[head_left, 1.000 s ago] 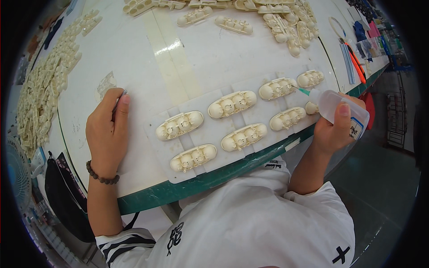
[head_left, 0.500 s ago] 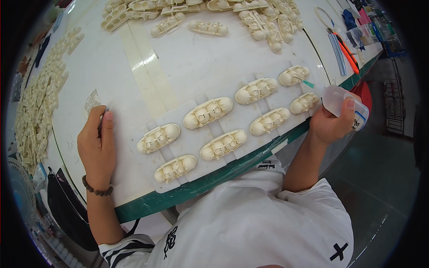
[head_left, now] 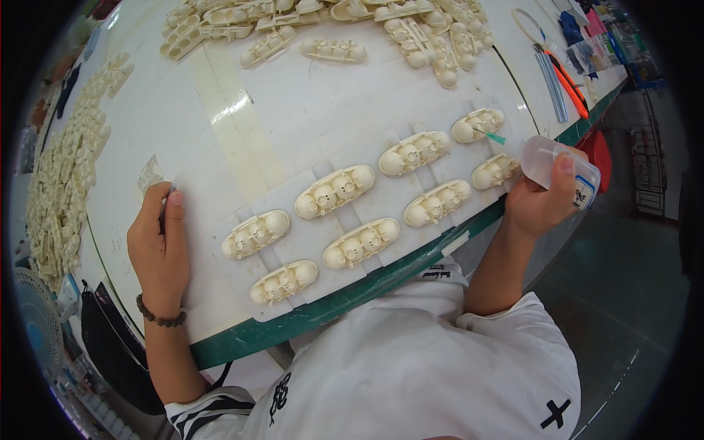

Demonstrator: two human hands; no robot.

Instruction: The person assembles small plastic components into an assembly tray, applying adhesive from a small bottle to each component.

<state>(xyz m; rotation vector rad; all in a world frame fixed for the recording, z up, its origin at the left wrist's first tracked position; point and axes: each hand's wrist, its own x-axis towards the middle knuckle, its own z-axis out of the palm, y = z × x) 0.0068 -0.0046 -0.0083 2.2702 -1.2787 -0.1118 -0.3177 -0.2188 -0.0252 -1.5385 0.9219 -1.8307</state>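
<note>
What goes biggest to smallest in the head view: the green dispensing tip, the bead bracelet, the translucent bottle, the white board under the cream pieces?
1. White board
2. Translucent bottle
3. Bead bracelet
4. Green dispensing tip

This is a workshop, I'd say, for small-parts work — there's a long white bench (head_left: 323,95) with loose heaps (head_left: 66,183) of cream plastic mouldings, and eight similar pieces (head_left: 335,192) set in two rows on a pale board (head_left: 268,313), near a needle-tipped bottle (head_left: 539,159) (a fan (head_left: 34,312) stands off left).
</note>
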